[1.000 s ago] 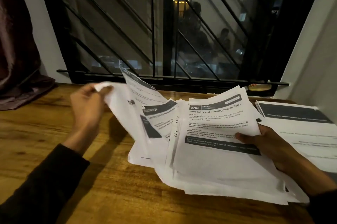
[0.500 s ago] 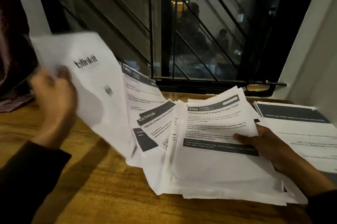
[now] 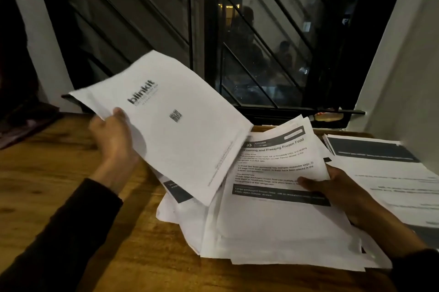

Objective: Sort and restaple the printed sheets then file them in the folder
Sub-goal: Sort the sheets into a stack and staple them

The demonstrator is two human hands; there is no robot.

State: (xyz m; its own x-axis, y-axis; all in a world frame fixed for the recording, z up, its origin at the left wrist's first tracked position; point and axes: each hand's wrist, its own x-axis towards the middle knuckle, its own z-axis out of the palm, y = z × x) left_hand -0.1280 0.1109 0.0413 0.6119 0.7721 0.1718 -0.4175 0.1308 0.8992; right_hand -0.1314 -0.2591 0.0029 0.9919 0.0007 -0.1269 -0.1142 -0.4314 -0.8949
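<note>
— What had changed since half a second earlier?

— The left hand [image 3: 111, 134] had swung the blinkit sheet [image 3: 171, 123] from far out on the left back toward the middle, so its lower corner now overlapped the loose pile of printed sheets [image 3: 273, 225]. The right hand [image 3: 332, 187] had stayed put.

— How were the hands set?

— The left pinched the sheet at its left edge, thumb on the printed face. The right grasped the pile's right side, thumb laid across the top page, headed "Portioning and Freezing Frozen Food".

— Which step was it?

— Sorting, I'd judge. No stapler or folder showed. A second stack [image 3: 384, 172] lay on the wooden table [image 3: 71, 172], just right of the pile.

— And the sheet's lie?

— It was held above the table, tilted, its face toward the camera. Its long axis ran from upper left down to lower right, the logo end uppermost.

— Next?

— Probably deciding which stack it belonged to, then laying it flat and square there, without disturbing the fanned pages underneath.
</note>
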